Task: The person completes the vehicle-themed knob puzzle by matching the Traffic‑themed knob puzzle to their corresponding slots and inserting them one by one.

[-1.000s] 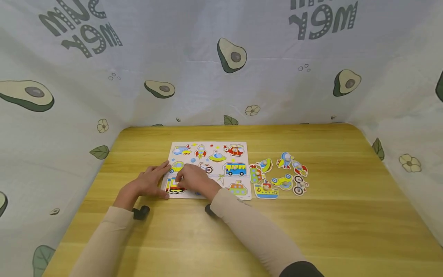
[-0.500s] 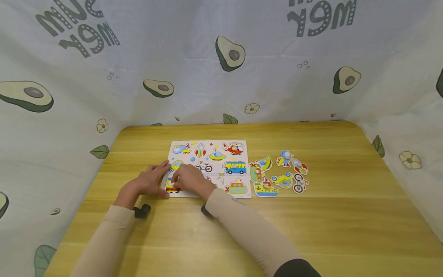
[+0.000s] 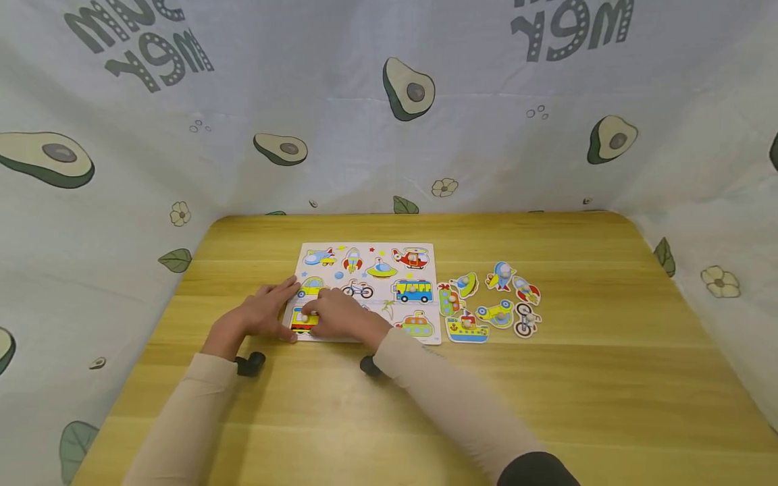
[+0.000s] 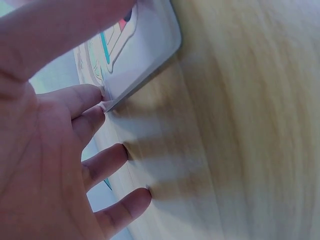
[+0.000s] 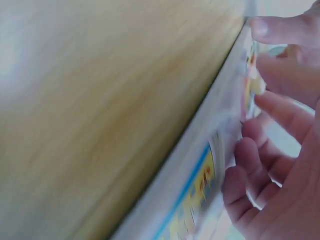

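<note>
A wooden puzzle board (image 3: pixel 371 322) with vehicle pictures lies on the table. At its left edge, my left hand (image 3: pixel 258 316) spreads its fingers, with the thumb at the near corner. In the left wrist view, fingertips (image 4: pixel 92 95) touch the board edge and others reach the tabletop. My right hand (image 3: pixel 343 316) touches the train piece (image 3: pixel 299 322) at the board's near left, its knob showing beside the fingertips. The thumb and index finger (image 5: pixel 287 116) stand apart at the piece in the right wrist view; the other fingers are bent. A bus piece (image 3: pixel 415 291) and a helicopter piece (image 3: pixel 412 258) sit on the board.
Several loose knobbed pieces lie right of the board, including a ship (image 3: pixel 467 329), a yellow car (image 3: pixel 495 314), a bicycle (image 3: pixel 525 320), a rocket (image 3: pixel 525 290) and a plane (image 3: pixel 501 275). A printed cloth (image 3: pixel 340 182) hangs behind the wooden table (image 3: pixel 608 351).
The train piece has shifted slightly and now lies flatter on the board. My right fingers have spread off its knob, leaving it in sight. The left hand stays at the board's edge.
</note>
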{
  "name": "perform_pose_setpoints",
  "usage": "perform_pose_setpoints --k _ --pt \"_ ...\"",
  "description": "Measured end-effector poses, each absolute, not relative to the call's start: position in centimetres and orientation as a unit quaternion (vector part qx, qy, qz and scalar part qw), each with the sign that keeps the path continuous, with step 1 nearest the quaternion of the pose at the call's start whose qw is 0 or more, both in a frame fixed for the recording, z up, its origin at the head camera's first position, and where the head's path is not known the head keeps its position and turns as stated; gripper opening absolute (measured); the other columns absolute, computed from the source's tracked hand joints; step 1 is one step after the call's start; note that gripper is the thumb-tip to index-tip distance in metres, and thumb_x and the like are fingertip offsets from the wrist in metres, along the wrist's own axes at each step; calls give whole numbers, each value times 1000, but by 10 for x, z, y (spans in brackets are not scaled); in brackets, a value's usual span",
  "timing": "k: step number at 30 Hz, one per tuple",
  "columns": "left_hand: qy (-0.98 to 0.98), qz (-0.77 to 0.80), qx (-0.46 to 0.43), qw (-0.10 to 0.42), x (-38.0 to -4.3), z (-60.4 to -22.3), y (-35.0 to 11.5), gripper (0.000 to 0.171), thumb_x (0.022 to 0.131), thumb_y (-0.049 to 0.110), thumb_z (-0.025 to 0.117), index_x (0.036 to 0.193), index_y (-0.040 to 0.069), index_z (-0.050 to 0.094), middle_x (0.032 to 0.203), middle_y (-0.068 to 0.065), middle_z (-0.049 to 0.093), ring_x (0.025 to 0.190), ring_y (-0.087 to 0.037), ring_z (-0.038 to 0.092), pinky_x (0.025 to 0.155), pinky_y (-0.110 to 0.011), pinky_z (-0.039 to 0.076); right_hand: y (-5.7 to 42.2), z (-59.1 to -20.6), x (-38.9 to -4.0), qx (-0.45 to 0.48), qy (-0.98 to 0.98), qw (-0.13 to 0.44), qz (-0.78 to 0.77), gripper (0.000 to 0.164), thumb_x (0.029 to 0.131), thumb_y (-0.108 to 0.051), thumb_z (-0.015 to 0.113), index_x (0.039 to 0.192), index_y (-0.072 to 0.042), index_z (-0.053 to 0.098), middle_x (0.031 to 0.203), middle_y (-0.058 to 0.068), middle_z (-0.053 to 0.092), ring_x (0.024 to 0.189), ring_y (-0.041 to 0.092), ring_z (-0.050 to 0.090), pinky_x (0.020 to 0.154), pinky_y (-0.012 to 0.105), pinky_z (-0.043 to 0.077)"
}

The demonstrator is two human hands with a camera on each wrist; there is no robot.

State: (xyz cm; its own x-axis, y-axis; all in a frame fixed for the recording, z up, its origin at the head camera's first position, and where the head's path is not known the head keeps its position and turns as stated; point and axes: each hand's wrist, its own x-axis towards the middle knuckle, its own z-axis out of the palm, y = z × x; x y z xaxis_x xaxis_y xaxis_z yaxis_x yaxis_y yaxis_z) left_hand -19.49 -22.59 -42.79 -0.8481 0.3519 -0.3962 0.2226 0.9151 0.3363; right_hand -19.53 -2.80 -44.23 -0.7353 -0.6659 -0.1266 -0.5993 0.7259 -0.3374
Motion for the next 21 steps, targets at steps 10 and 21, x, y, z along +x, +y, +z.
perform_pose_setpoints --k 10,21 --pt "955 138 137 225 -193 -431 -228 111 72 44 85 158 10 24 168 -13 14 145 -47 23 111 -73 26 68 -414 -165 -377 905 91 -177 32 93 -29 67 123 -18 70 118 3 68 112 22 56 96 37 49" --pt "954 141 150 218 -193 -431 -229 111 72 45 85 158 9 24 167 -15 15 145 -47 23 109 -75 26 206 -413 -173 -283 933 31 -221 23 90 -15 70 110 -5 74 105 10 72 99 29 63 85 45 51"
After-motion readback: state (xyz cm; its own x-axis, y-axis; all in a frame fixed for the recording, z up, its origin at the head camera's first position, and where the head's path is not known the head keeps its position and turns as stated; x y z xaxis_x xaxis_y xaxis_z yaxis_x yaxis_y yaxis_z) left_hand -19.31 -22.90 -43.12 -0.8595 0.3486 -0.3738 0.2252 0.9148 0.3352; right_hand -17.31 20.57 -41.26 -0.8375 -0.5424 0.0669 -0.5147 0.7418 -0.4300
